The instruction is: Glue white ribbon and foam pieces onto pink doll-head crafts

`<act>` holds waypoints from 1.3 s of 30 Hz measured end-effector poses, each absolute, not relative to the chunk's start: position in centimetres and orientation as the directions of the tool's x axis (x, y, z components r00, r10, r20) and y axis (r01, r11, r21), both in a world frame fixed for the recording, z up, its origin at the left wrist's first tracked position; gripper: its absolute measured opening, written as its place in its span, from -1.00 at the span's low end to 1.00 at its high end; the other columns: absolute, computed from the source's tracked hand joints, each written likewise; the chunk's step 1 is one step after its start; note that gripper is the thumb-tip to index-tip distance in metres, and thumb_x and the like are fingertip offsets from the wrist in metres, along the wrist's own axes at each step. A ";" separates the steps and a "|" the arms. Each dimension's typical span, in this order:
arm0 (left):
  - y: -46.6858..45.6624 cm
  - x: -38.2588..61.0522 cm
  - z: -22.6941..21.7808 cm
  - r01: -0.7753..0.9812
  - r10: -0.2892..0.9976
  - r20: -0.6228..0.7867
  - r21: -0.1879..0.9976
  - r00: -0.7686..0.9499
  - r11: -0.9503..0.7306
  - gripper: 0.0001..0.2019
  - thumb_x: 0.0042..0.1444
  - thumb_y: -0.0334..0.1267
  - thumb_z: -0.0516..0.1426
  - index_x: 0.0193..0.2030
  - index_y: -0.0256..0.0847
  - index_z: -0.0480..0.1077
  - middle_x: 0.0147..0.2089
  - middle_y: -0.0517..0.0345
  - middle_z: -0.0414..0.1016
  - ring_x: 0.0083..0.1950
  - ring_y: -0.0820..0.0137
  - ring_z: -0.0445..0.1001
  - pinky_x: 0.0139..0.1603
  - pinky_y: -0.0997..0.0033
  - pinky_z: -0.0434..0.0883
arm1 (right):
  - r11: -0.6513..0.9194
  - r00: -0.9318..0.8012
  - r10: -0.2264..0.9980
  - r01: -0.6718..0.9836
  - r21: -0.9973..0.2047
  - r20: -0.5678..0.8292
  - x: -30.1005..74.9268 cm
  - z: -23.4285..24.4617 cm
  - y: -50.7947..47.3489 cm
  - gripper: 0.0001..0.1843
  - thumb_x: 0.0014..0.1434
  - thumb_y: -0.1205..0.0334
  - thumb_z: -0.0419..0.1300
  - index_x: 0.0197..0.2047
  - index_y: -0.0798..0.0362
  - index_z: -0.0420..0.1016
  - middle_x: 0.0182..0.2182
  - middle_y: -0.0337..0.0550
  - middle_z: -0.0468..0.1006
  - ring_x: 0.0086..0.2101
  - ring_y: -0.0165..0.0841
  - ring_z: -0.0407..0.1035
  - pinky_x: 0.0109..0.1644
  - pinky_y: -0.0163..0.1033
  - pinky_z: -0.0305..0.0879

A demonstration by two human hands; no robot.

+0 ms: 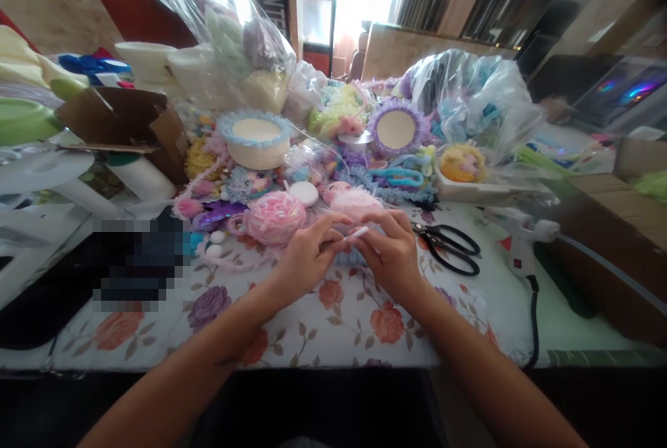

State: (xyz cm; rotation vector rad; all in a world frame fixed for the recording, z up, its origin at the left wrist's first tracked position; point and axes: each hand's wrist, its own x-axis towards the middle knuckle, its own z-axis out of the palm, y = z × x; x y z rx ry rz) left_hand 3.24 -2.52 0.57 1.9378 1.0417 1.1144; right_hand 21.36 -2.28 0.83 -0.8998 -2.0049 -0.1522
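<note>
Both my hands meet over the flowered tablecloth point(333, 323) near the table's middle. My left hand point(305, 257) is curled, with its fingertips pinched toward a small white stick-like piece point(358, 232). My right hand point(390, 250) is also closed, its fingers pinching the same white piece from the right. A fluffy pink pom-pom point(355, 202) lies just behind the fingers. A coil of pink and white trim point(274, 217) sits to the left of my left hand.
Black scissors point(451, 248) lie right of my right hand, and a white glue gun point(518, 236) with a black cord beyond them. Lace-trimmed round boxes point(256, 137), a purple-frilled round piece point(397, 130), plastic bags of trims and a cardboard box point(125, 121) crowd the back.
</note>
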 end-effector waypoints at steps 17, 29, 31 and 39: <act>-1.9 2.6 1.4 0.273 0.935 0.211 0.917 0.285 -0.290 -0.78 0.25 -0.17 0.16 -0.34 -0.26 0.49 -0.45 0.25 0.41 -0.42 0.51 0.31 -0.39 0.52 0.25 | 0.381 -0.120 0.924 0.234 -0.894 0.363 20.5 0.1 -3.1 -0.84 0.22 0.16 0.29 -0.28 0.07 0.61 -0.50 -0.27 0.51 -0.51 -0.46 0.32 -0.42 -0.35 0.25; -1.9 2.6 1.7 0.262 0.916 0.214 0.914 0.339 -0.311 -0.76 0.23 -0.13 0.17 -0.32 -0.27 0.54 -0.37 0.17 0.53 -0.36 0.46 0.38 -0.34 0.50 0.29 | 0.589 -0.126 0.779 0.485 -0.647 0.615 20.8 0.5 -2.4 -0.79 0.26 0.22 0.21 -0.40 0.05 0.55 -0.42 -0.16 0.48 -0.35 -0.36 0.33 -0.22 -0.23 0.31; -2.1 2.8 1.4 0.339 0.908 0.260 0.865 0.328 -0.370 -0.77 0.25 -0.17 0.16 -0.32 -0.25 0.54 -0.40 0.19 0.53 -0.37 0.45 0.39 -0.35 0.50 0.28 | 0.441 -0.117 0.895 0.373 -0.816 0.430 20.6 0.6 -2.5 -0.71 0.25 0.17 0.19 -0.48 0.07 0.42 -0.57 -0.28 0.36 -0.51 -0.45 0.22 -0.39 -0.30 0.21; -2.6 2.9 0.9 0.556 0.902 0.277 0.714 0.331 -0.424 -0.75 0.32 -0.16 0.07 -0.25 -0.19 0.54 -0.40 0.21 0.54 -0.40 0.45 0.40 -0.35 0.49 0.25 | 0.108 -0.130 0.987 0.132 -0.985 0.091 20.3 0.8 -2.7 -0.66 0.13 0.02 0.29 -0.49 0.09 0.39 -0.65 -0.31 0.36 -0.64 -0.50 0.17 -0.58 -0.37 0.14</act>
